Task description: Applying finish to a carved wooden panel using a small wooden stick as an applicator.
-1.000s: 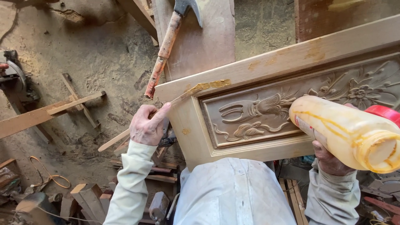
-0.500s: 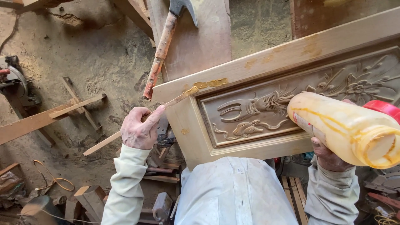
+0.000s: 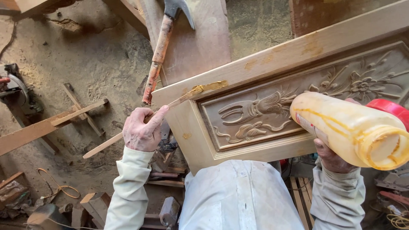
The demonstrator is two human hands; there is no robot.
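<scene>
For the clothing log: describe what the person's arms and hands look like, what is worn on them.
Both hands are bare, with no gloves, rings or watch in view. The left hand comes out of a long, pale off-white sleeve of plain cloth, creased along the forearm and loose at the cuff. The right hand is mostly hidden; its matching sleeve is bunched in folds at the wrist. Neither sleeve bears markings.

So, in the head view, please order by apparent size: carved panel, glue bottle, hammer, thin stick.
1. carved panel
2. glue bottle, enlarged by nearness to the camera
3. hammer and thin stick: alike, unsure
</scene>
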